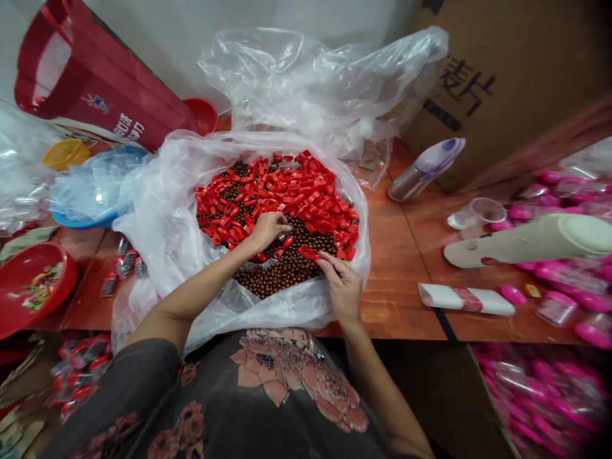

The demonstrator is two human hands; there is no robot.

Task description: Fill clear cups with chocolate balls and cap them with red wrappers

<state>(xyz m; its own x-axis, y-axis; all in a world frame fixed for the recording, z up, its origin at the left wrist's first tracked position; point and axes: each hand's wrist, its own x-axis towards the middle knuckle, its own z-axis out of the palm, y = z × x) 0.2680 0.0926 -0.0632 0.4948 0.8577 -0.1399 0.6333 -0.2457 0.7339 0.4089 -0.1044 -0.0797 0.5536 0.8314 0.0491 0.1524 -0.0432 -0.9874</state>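
Observation:
A clear plastic bag [162, 210] lies open on the wooden table, filled with several small brown balls [287, 268] and several red plastic caps [306, 191]. My left hand [268, 228] reaches into the bag, its fingers curled down among the red caps and brown balls. My right hand [343, 285] rests at the bag's near right rim, with its fingertips pinched on one red cap [308, 253].
A red bowl [29, 287] sits at the left, a blue basin [90, 191] and a red paper bag [95, 89] behind it. A lilac-lidded flask [425, 169], a cardboard box [507, 70], a white tube [466, 298] and pink containers [564, 280] are at the right.

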